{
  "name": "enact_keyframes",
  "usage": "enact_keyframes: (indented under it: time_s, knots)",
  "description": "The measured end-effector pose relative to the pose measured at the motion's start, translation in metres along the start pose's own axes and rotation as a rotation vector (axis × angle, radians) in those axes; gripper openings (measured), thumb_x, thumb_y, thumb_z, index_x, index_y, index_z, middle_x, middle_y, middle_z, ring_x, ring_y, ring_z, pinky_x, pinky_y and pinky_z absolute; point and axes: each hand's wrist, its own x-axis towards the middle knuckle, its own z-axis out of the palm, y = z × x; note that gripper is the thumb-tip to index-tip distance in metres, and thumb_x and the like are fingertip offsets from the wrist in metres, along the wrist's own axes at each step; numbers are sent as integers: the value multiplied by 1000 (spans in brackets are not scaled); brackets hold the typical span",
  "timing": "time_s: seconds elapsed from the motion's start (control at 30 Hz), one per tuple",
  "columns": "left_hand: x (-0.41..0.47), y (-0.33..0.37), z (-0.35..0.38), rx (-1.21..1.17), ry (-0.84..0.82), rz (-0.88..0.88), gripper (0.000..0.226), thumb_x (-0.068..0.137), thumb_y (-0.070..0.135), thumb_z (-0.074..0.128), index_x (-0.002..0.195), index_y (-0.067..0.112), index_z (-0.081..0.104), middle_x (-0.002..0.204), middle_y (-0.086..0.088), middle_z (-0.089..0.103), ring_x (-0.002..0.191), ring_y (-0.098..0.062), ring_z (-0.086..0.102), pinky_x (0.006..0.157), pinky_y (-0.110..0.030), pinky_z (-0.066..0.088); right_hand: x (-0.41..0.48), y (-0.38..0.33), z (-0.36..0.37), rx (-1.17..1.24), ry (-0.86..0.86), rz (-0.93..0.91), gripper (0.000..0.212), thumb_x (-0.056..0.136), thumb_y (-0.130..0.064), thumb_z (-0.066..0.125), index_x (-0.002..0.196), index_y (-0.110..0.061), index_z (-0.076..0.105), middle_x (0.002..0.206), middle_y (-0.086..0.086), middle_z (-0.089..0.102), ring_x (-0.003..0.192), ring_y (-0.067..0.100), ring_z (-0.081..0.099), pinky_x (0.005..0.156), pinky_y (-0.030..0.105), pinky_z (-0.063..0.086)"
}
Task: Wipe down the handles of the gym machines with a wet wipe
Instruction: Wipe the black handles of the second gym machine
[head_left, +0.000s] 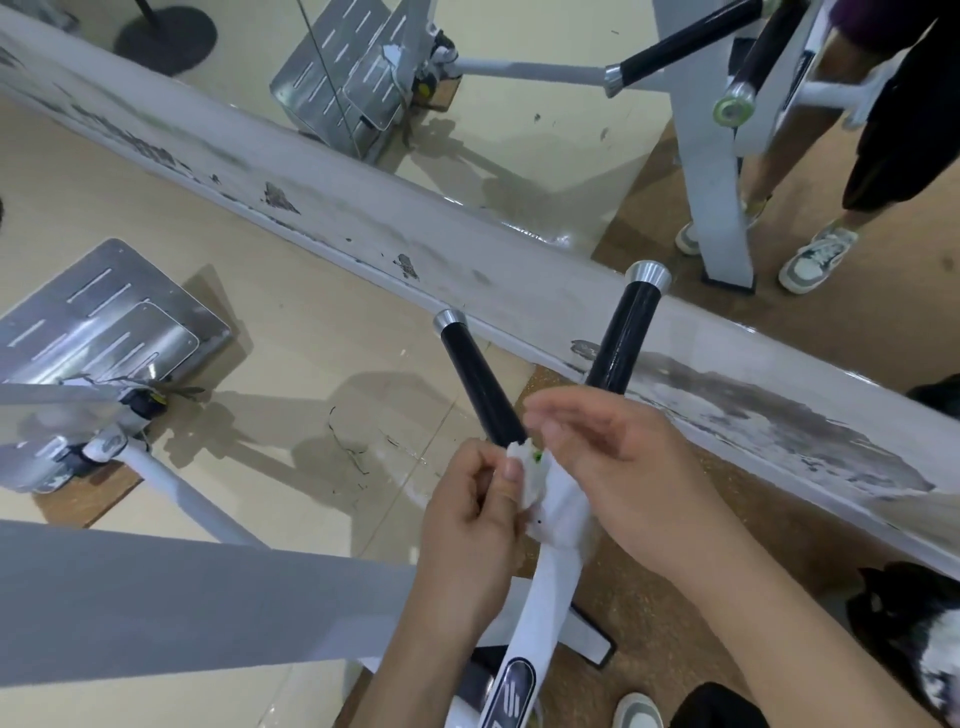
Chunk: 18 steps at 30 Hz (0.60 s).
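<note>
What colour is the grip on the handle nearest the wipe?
Black grip with a silver end cap; head view shows it best.

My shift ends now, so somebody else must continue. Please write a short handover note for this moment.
Left hand: pinches the wet wipe.
Right hand: against the wipe, hold blurred.
Wipe: near the base of the left black handle, not on it.
Done: no wiping visible.
Left: the left black handle and the right black handle.
</note>
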Motion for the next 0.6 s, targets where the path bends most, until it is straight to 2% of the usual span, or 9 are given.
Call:
enact_keyframes:
  time_s: [0.1,0.17,0.27,0.33,0.4,0.47,0.6]
  knots:
    - [-20,37,9,-107,20,53,18,98,21,44,90,8,55,59,-7,59,51,-13,55,46,-17,41,-27,-12,-21,227,-179,32,18,87,-31,61,103,-35,69,86,-6,72,83,3,66,73,20,52]
    - [-35,58,19,-91,9,104,19,97,26,45,91,10,53,54,-5,59,46,-14,52,44,-17,40,-48,-17,-34,314,-240,-22,20,81,-31,65,100,-31,72,72,3,67,71,16,61,64,23,47]
    - [-65,81,35,-43,10,156,26,91,37,47,87,12,54,48,-2,50,45,-14,43,44,-21,36,-76,-12,-52,509,-76,-16,25,70,-32,70,93,-26,76,73,10,66,68,20,52,63,29,42]
    - [-89,93,47,-39,32,176,33,88,40,48,84,8,55,50,-3,48,47,-13,41,46,-22,36,-95,-11,-61,675,-29,12,21,71,-27,69,88,-18,76,84,15,70,72,21,57,62,29,45]
    - [-114,100,60,-76,44,188,38,88,38,48,83,1,57,53,-6,49,50,-14,42,48,-23,36,-115,-12,-68,841,-26,34,12,81,-15,63,82,-12,74,85,16,71,70,21,60,55,25,49]
    - [-142,106,71,-91,81,185,38,90,33,50,79,-3,56,53,-7,49,51,-16,42,49,-23,37,-141,-12,-74,953,-45,45,17,88,-7,55,83,-9,71,78,13,69,63,17,60,50,22,48]
    - [-201,115,86,-52,145,207,35,91,24,55,69,-2,54,52,-8,51,51,-14,46,51,-20,38,-197,-9,-88,1099,-62,93,13,89,-10,55,87,-12,68,77,5,70,60,10,61,45,19,45]
